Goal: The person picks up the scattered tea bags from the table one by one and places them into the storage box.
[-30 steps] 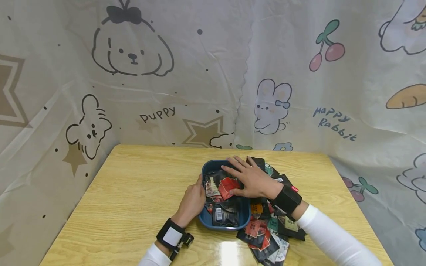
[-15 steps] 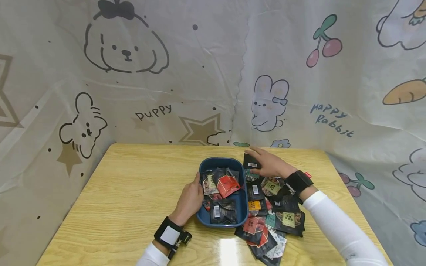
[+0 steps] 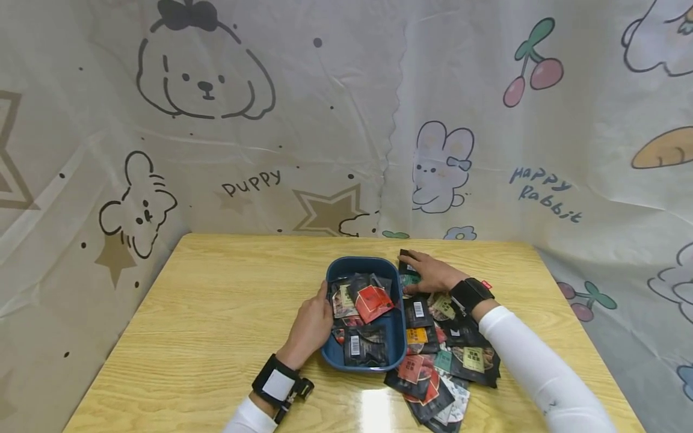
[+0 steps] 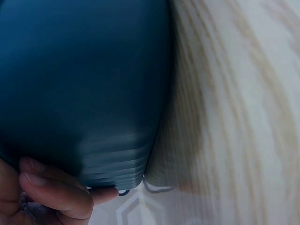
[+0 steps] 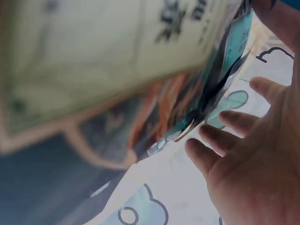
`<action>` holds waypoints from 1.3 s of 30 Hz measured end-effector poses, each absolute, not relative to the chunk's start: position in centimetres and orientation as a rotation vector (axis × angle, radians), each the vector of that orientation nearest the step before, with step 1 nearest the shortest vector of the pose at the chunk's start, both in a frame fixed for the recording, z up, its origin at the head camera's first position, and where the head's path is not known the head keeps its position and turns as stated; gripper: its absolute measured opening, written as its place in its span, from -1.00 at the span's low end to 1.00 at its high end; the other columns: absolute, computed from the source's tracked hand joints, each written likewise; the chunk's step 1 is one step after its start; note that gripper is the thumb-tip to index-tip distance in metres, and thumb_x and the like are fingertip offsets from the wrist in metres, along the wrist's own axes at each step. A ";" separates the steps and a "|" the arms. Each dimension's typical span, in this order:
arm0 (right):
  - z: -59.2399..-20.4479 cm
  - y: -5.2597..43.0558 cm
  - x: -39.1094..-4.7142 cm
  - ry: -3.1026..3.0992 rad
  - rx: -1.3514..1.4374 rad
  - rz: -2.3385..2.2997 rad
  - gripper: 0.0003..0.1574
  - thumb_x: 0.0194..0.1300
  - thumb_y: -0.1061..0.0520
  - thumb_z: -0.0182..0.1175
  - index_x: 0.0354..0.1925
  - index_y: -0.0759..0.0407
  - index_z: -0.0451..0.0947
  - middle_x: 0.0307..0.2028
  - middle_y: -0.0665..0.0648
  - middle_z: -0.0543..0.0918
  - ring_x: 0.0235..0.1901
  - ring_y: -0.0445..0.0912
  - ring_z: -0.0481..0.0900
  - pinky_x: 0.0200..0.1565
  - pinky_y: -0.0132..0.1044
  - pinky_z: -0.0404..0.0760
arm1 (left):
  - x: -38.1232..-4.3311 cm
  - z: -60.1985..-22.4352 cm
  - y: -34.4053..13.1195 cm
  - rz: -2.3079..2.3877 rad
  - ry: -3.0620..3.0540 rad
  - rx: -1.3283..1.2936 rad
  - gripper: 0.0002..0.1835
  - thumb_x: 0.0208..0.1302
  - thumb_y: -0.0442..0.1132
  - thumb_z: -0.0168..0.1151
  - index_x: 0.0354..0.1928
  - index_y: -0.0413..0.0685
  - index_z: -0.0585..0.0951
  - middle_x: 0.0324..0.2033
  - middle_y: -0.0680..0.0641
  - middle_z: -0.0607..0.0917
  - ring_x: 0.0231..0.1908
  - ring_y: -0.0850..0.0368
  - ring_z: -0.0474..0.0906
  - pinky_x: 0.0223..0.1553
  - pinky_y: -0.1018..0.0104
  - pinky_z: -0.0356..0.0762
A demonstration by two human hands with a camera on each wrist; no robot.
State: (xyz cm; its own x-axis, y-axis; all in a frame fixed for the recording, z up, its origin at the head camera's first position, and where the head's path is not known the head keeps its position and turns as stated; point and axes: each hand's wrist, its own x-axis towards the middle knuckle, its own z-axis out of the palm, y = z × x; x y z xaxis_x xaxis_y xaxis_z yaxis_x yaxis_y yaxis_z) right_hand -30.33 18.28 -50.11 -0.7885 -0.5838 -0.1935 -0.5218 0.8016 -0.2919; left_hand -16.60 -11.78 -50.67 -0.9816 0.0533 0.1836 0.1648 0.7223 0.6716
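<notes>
A blue plastic bin [image 3: 334, 365] with several small black packets in it stands on the table. My left hand [image 3: 308, 329] is at the bin's left side and grips it near the rim. In the left wrist view some fingers [image 4: 61, 190] are curled beside the bin's wall [image 4: 79, 84]; the thumb is hidden there. My right hand [image 3: 434, 273] reaches over the far end of a pile of packets [image 3: 417, 311] right of the bin. The right wrist view shows its fingers [image 5: 211, 140] spread and apart from a nearby packet [image 5: 108, 61]. On top in the bin lies a red-labelled packet [image 3: 373, 302].
The pile runs along the bin's right side, down to red-labelled [image 3: 409, 370] and white packets [image 3: 457, 400] at the near end. A wood-grain table [image 3: 227, 313] lies under everything. Behind it hangs a pale curtain [image 3: 314, 138] with cartoon drawings.
My right hand has left the bin, uncovering the red-labelled packet in it, and moved right to the pile's far end. The left hand keeps its place at the bin.
</notes>
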 end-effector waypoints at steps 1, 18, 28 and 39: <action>-50.2 18.3 -30.3 2.711 -0.860 -0.317 0.04 0.20 -0.23 0.25 0.48 0.05 0.05 0.46 0.39 0.01 0.37 0.33 0.08 0.20 0.26 0.30 | -16.6 -50.7 -11.8 -1.108 -2.772 -0.180 -0.47 0.37 -0.37 -0.07 0.35 -0.44 0.24 -0.61 -0.18 0.57 -0.68 0.18 0.33 -0.68 0.29 0.26; -51.3 18.2 -31.0 2.980 -1.046 -0.201 -0.48 0.36 0.33 0.01 0.27 0.20 0.42 0.04 0.30 0.64 -0.07 0.14 0.62 -0.01 0.05 0.57 | -16.6 -50.9 -11.7 -1.126 -2.740 -0.170 -0.48 0.36 -0.38 -0.05 0.33 -0.44 0.27 -0.56 -0.27 0.61 -0.69 0.18 0.35 -0.70 0.30 0.25; -46.4 17.0 -28.6 3.198 -1.123 -0.536 -0.56 0.41 0.26 0.03 0.21 0.08 0.50 0.05 0.21 0.66 -0.05 0.09 0.63 -0.07 0.02 0.62 | -16.7 -50.8 -11.9 -1.087 -2.746 -0.199 -0.48 0.35 -0.39 -0.05 0.33 -0.44 0.27 -0.66 -0.16 0.54 -0.70 0.19 0.32 -0.69 0.30 0.23; -43.5 10.6 -23.1 3.077 -1.782 -0.447 -0.29 0.23 0.40 0.06 0.34 0.09 0.34 0.23 0.25 0.49 0.18 0.08 0.46 0.08 -0.05 0.55 | -16.8 -51.1 -11.8 -1.080 -2.748 -0.193 -0.48 0.35 -0.38 -0.04 0.33 -0.43 0.28 -0.67 -0.16 0.55 -0.75 0.19 0.30 -0.72 0.29 0.23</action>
State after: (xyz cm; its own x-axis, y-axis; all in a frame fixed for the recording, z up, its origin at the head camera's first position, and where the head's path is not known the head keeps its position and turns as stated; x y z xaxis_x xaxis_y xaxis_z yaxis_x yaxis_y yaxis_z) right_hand -23.12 10.65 -43.53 -0.4329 -0.7594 0.4857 -0.8663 0.4995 0.0089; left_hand -16.84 -11.76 -51.13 -0.9749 0.0540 0.2161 0.1867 0.7271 0.6607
